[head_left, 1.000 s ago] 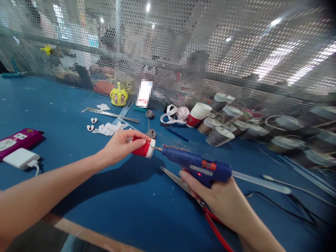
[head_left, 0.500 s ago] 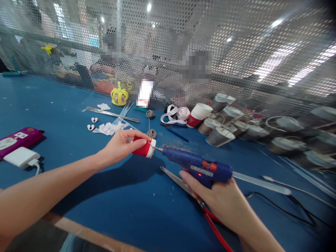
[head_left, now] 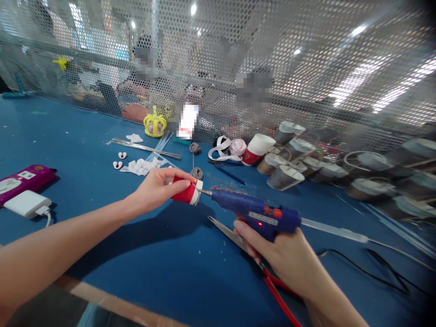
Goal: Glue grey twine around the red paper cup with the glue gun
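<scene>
My left hand [head_left: 162,188] is closed on a red paper cup [head_left: 185,192] with a white rim, held on its side above the table. A blue hot glue gun [head_left: 255,211] is gripped in my right hand [head_left: 272,250], its red light lit. The gun's metal nozzle points left and meets or nearly touches the cup near its rim. From the gun's back end sticks a clear glue stick [head_left: 334,230]. Under my right hand, red-handled scissors [head_left: 231,234] lie with their blades toward the cup; part of them is hidden.
Wrapped cups [head_left: 286,176] crowd the right side beside stacked red-and-white cups [head_left: 259,148]. A yellow crown [head_left: 155,125], a phone [head_left: 188,120] and grey yarn [head_left: 196,173] stand near the perforated metal screen [head_left: 211,54]. A purple power strip [head_left: 29,181] lies left. A black cord [head_left: 364,272] trails right.
The glue gun has tilted very slightly in my right hand. My left hand and the red paper cup have stayed almost still.
</scene>
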A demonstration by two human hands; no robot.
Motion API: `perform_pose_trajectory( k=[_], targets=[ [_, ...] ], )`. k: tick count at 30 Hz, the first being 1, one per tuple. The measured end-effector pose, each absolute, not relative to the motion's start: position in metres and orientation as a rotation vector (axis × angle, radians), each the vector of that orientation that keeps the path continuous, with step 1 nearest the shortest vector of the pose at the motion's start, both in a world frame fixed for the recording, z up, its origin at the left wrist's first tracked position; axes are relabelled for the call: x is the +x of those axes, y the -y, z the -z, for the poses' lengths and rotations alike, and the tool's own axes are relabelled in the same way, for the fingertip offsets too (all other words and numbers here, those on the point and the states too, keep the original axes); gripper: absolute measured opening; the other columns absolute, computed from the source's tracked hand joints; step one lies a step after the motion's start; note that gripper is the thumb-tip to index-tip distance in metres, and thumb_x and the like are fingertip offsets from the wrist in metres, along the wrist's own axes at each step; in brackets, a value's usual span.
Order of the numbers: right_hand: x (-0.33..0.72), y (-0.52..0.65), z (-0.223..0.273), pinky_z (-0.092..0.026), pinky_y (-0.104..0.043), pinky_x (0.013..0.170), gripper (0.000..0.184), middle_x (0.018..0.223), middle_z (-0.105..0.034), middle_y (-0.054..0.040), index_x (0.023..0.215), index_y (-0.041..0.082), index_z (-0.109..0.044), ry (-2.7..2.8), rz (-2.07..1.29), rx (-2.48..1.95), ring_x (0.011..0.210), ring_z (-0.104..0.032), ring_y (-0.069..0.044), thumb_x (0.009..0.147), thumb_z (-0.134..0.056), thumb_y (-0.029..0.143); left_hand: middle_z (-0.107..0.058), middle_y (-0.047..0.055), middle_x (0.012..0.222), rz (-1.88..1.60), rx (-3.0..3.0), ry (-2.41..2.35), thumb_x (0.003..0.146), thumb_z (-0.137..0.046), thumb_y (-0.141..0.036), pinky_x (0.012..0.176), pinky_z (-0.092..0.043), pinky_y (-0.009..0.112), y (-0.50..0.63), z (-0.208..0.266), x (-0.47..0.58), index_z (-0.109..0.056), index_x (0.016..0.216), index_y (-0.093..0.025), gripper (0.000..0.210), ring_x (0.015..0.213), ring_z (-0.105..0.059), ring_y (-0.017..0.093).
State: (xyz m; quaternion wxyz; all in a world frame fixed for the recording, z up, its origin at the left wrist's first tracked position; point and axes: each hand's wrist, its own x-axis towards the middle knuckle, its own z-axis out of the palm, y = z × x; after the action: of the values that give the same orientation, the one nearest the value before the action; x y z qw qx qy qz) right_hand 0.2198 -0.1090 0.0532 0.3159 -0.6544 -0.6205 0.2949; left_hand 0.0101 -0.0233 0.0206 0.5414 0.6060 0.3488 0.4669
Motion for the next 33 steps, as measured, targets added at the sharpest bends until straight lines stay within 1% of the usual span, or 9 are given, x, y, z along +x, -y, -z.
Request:
perform_pose_trajectory(
  k=[3, 14, 18, 23, 28, 33],
  targets=[
    [0.2195, 0.1075, -0.0530, -0.037, -0.023, 0.039, 0.031, 0.039, -0.046, 0.0052, 0.061, 0.020, -0.055, 1.601, -0.819, -1.666, 0.036, -0.042, -0.010, 0.073, -0.057, 0.048, -0.071, 0.006, 0.085, -1.119, 1.423, -0.800, 0.071, -0.062, -0.021, 0.070, -0.049, 0.026, 0.0235, -0.0209, 0.0100, -0.071, 0.079, -0.014, 0.013, 0.074, -0.063, 0.015],
    [0.2241, 0.1045, -0.0524, -0.032, -0.021, 0.036, 0.032, 0.038, -0.043, 0.0055, 0.060, 0.018, -0.055, 1.610, -0.972, -1.559, 0.034, -0.039, -0.007, 0.077, -0.056, 0.045, -0.071, 0.005, 0.082, -1.119, 1.387, -0.759, 0.071, -0.063, -0.020, 0.069, -0.049, 0.024, 0.0231, -0.0203, 0.0083, -0.071, 0.078, -0.015, 0.011, 0.072, -0.062, 0.013],
    [0.2248, 0.1022, -0.0514, -0.033, -0.021, 0.037, 0.032, 0.038, -0.043, 0.0048, 0.062, 0.017, -0.056, 1.560, -0.993, -1.546, 0.035, -0.040, -0.008, 0.076, -0.057, 0.046, -0.071, 0.004, 0.081, -1.123, 1.358, -0.757, 0.070, -0.064, -0.020, 0.067, -0.048, 0.023, 0.0236, -0.0203, 0.0091, -0.071, 0.077, -0.015, 0.011, 0.071, -0.062, 0.012],
    [0.2250, 0.1017, -0.0508, -0.030, -0.021, 0.037, 0.030, 0.038, -0.042, 0.0056, 0.065, 0.017, -0.055, 1.583, -1.032, -1.507, 0.036, -0.039, -0.007, 0.077, -0.056, 0.044, -0.071, 0.005, 0.083, -1.113, 1.357, -0.748, 0.071, -0.064, -0.020, 0.067, -0.048, 0.024, 0.0231, -0.0192, 0.0093, -0.071, 0.078, -0.015, 0.011, 0.072, -0.062, 0.013],
    [0.2237, 0.1034, -0.0522, -0.033, -0.023, 0.040, 0.031, 0.039, -0.043, 0.0055, 0.063, 0.018, -0.054, 1.663, -0.972, -1.548, 0.036, -0.039, -0.008, 0.078, -0.053, 0.045, -0.071, 0.005, 0.081, -1.090, 1.306, -0.773, 0.070, -0.065, -0.020, 0.065, -0.048, 0.024, 0.0228, -0.0213, 0.0091, -0.071, 0.077, -0.015, 0.011, 0.069, -0.062, 0.013],
    [0.2238, 0.1048, -0.0523, -0.034, -0.022, 0.040, 0.031, 0.038, -0.043, 0.0060, 0.062, 0.019, -0.054, 1.665, -0.944, -1.565, 0.035, -0.039, -0.007, 0.079, -0.053, 0.046, -0.071, 0.004, 0.078, -1.080, 1.234, -0.767, 0.069, -0.065, -0.020, 0.063, -0.048, 0.024, 0.0229, -0.0235, 0.0097, -0.070, 0.076, -0.014, 0.011, 0.065, -0.062, 0.012]
  ],
)
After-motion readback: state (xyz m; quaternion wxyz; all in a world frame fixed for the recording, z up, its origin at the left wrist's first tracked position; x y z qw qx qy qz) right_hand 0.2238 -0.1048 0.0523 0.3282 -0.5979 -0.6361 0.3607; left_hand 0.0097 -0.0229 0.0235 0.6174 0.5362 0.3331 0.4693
